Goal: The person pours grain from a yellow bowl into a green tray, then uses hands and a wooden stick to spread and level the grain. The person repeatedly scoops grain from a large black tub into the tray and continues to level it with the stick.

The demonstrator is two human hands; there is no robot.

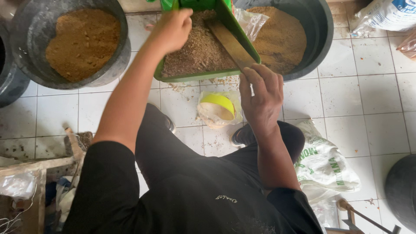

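While clamped around the near end of a flat wooden stick (229, 43), right hand (262, 97), stick's far end buried in coarse brown crumbs. Left hand (171, 29) closed over the rim of the tilted green tray (203, 76) carrying those crumbs. Behind the tray, a dark tub (314, 26) of finer brown powder; below both grips, a plastic bag with a yellow bowl (219, 108) on white tiles.

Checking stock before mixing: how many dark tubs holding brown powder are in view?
2: one tub at upper left, another tub at upper right behind the green tray. Others may lie outside the frame.
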